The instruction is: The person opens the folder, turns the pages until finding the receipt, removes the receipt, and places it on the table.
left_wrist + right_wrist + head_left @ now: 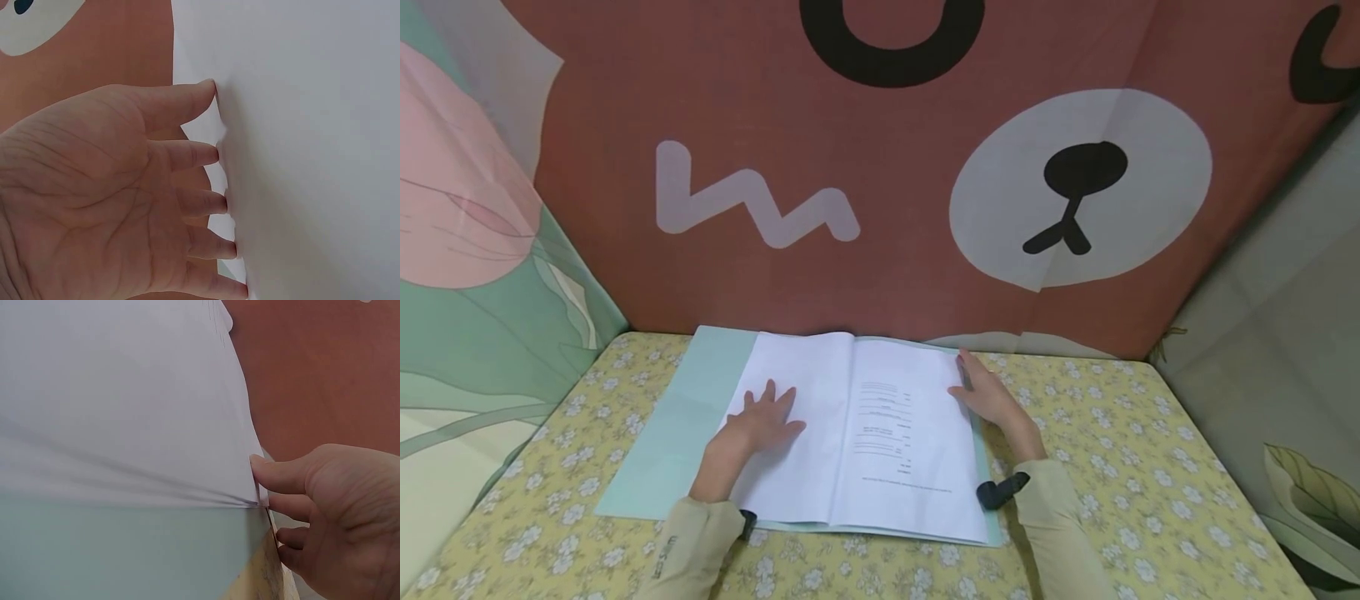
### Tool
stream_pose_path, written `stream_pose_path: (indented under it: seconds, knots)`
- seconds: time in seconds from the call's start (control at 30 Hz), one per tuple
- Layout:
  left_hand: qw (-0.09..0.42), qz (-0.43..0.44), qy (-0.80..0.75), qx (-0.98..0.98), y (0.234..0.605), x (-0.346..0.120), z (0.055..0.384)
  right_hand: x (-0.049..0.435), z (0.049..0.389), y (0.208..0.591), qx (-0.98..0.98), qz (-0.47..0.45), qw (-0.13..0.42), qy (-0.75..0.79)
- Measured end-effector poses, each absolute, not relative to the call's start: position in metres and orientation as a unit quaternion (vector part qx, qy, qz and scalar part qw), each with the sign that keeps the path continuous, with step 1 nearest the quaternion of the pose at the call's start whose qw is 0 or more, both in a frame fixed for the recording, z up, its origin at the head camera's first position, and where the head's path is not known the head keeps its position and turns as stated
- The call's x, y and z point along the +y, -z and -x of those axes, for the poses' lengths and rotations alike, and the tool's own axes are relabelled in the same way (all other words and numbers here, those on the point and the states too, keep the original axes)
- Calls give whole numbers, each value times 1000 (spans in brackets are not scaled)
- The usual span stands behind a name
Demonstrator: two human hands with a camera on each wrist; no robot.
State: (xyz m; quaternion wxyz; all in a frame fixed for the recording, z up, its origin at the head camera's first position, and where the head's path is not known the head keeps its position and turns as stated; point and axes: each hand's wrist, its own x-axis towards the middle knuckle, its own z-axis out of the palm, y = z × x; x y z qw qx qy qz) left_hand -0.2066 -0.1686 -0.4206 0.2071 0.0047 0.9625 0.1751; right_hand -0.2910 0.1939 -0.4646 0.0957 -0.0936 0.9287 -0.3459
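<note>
A white paper booklet (805,433) lies spread on a pale green cover (677,433); its right page (947,450) carries printed lines of text. On the left page rests my left hand (765,422), fingers spread. In the left wrist view the fingertips of that left hand (119,194) touch the white paper (325,137). At the far right corner, my right hand (988,396) holds the page edge. The right wrist view shows the thumb of my right hand (337,512) over the white page (137,412) and the index finger at its edge, pinching the corner.
The table has a yellow floral cloth (1120,467). Behind it stands a reddish-brown fabric wall (902,275) with a bear print, close to the booklet's far edge. Printed cloth panels flank the left (467,350) and right sides. Dark wrist straps (1000,492) show at the sleeves.
</note>
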Motion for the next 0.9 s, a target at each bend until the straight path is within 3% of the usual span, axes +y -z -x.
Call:
stream_pose_path:
  seconds: [0.53, 0.9]
  knots:
    - [203, -1, -164, 965, 423, -166, 207, 193, 294, 463, 928, 94, 88, 349]
    - [201, 0, -163, 966, 423, -164, 206, 190, 290, 458, 912, 103, 49, 393]
